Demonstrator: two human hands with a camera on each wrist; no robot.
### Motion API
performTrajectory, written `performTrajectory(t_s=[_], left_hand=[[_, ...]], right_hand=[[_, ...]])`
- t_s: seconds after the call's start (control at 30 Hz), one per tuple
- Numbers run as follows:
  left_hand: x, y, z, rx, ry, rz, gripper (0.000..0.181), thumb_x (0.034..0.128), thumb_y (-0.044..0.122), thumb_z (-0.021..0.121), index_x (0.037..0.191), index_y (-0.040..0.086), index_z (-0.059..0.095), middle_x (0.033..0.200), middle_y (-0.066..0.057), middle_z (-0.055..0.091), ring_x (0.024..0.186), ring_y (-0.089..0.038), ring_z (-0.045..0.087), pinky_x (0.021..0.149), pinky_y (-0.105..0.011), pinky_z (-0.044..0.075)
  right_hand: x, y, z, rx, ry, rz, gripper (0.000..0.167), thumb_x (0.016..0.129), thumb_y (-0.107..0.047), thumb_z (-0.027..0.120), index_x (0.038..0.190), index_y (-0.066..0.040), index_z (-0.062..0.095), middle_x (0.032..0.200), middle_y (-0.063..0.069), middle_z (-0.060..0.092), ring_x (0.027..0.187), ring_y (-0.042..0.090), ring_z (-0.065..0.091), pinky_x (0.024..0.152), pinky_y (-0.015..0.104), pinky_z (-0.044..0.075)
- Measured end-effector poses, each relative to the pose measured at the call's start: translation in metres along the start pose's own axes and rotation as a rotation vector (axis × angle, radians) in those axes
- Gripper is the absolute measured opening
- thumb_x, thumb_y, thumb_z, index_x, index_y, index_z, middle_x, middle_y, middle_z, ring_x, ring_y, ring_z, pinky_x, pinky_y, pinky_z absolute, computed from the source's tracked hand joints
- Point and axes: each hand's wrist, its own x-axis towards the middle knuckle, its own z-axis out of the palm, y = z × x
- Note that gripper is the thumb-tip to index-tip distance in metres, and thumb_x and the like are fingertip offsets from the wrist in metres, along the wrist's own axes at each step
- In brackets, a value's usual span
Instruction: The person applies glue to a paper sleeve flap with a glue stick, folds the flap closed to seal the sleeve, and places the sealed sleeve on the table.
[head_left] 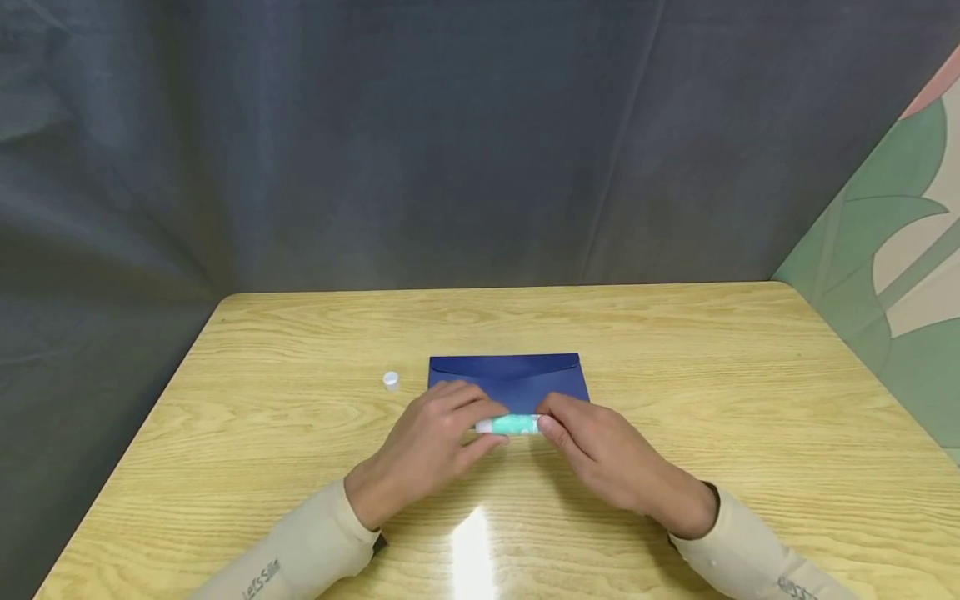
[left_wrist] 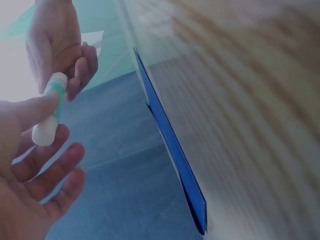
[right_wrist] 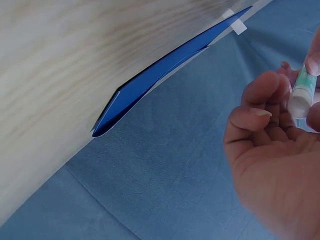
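A small green and white tube (head_left: 514,425) lies level between the two hands, above the table's near side. The left hand (head_left: 431,442) pinches its white left end between thumb and fingers; in the left wrist view the left hand's (left_wrist: 30,165) other fingers are spread. At the tube's other end the right hand (head_left: 611,454) grips with thumb and forefinger. The right wrist view shows the right hand's (right_wrist: 280,160) remaining fingers curled beside the tube (right_wrist: 303,92). Just behind the hands a dark blue envelope (head_left: 506,375) lies on the table, its flap at the far edge, partly hidden by the fingers.
A small white cap (head_left: 391,381) stands on the wooden table (head_left: 300,350), left of the envelope. Dark cloth (head_left: 435,150) hangs behind the table and along its left side. A leaf-patterned surface (head_left: 900,275) is at the right.
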Motion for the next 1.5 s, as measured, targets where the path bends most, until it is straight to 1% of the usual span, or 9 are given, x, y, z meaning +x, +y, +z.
performTrajectory(t_s=[0.13,0.2,0.27,0.57,0.77,1.03,1.2,1.3,1.5], left_hand=[[0.0004,0.0,-0.0016,-0.031,0.021,-0.057,0.023,0.0764,0.022,0.087,0.094,0.013,0.076,0.088,0.004,0.072,0.085,-0.01,0.066,0.081,-0.027,0.055],[0.0005,0.0003,-0.0027,-0.047,0.022,-0.088,0.023,0.076,0.023,0.087,0.093,0.013,0.075,0.088,0.004,0.073,0.085,-0.01,0.067,0.08,-0.026,0.056],[0.0003,0.0001,-0.0025,-0.058,0.024,-0.104,0.022,0.0765,0.023,0.087,0.092,0.013,0.075,0.087,0.005,0.073,0.085,-0.009,0.067,0.08,-0.026,0.056],[0.0008,-0.0003,-0.0019,-0.106,0.022,-0.154,0.02,0.0788,0.025,0.085,0.093,0.015,0.075,0.089,0.006,0.074,0.086,-0.009,0.066,0.078,-0.025,0.056],[0.0011,-0.0008,-0.0018,-0.129,0.027,-0.145,0.019,0.0789,0.025,0.085,0.091,0.013,0.076,0.087,0.004,0.075,0.085,-0.01,0.067,0.077,-0.024,0.056],[-0.0003,-0.0008,-0.0017,-0.146,0.009,-0.134,0.019,0.0802,0.024,0.084,0.093,0.011,0.077,0.086,0.002,0.076,0.083,-0.009,0.067,0.076,-0.024,0.057],[-0.0005,-0.0008,-0.0012,-0.136,0.025,-0.124,0.022,0.0785,0.025,0.085,0.092,0.009,0.078,0.085,0.001,0.076,0.081,-0.009,0.068,0.075,-0.024,0.056],[-0.0001,-0.0004,-0.0017,-0.128,0.033,-0.126,0.023,0.0777,0.026,0.085,0.092,0.009,0.078,0.085,0.001,0.076,0.08,-0.009,0.068,0.074,-0.023,0.056],[0.0002,-0.0004,-0.0026,-0.125,0.024,-0.144,0.023,0.0804,0.029,0.083,0.093,0.01,0.078,0.086,0.002,0.077,0.08,-0.009,0.068,0.075,-0.024,0.056]], right_hand=[[0.0001,-0.0003,-0.0001,-0.005,-0.011,-0.009,0.01,0.106,-0.024,0.047,0.106,-0.028,0.057,0.076,-0.018,0.043,0.064,-0.002,0.041,0.059,0.018,0.039],[0.0,-0.0003,0.0003,-0.009,-0.011,-0.017,0.009,0.106,-0.024,0.048,0.108,-0.027,0.056,0.078,-0.018,0.044,0.065,-0.002,0.042,0.06,0.018,0.039],[-0.0005,-0.0003,0.0006,-0.018,-0.004,-0.024,0.009,0.105,-0.023,0.049,0.11,-0.026,0.056,0.079,-0.017,0.044,0.066,-0.002,0.042,0.061,0.018,0.039],[-0.0011,0.0015,0.0,-0.059,0.085,-0.073,0.007,0.102,-0.02,0.057,0.107,-0.024,0.059,0.089,-0.017,0.047,0.072,-0.002,0.043,0.062,0.016,0.041],[-0.0007,0.0029,-0.0006,-0.063,0.117,-0.075,0.008,0.098,-0.021,0.064,0.105,-0.024,0.065,0.093,-0.019,0.053,0.076,-0.004,0.047,0.064,0.016,0.044],[-0.0003,0.0035,-0.001,-0.058,0.153,-0.102,0.012,0.092,-0.018,0.071,0.103,-0.022,0.067,0.089,-0.017,0.055,0.076,-0.003,0.049,0.063,0.016,0.045],[-0.0004,0.004,-0.0006,-0.072,0.181,-0.117,0.016,0.088,-0.016,0.075,0.101,-0.02,0.067,0.089,-0.016,0.056,0.079,-0.003,0.051,0.066,0.017,0.048],[-0.0001,0.0044,-0.0009,-0.077,0.195,-0.127,0.019,0.085,-0.016,0.078,0.099,-0.02,0.066,0.089,-0.016,0.056,0.08,-0.002,0.051,0.068,0.018,0.049],[0.0011,0.0055,-0.0023,-0.075,0.217,-0.145,0.023,0.081,-0.016,0.081,0.097,-0.02,0.064,0.089,-0.015,0.057,0.081,0.001,0.054,0.069,0.023,0.051]])
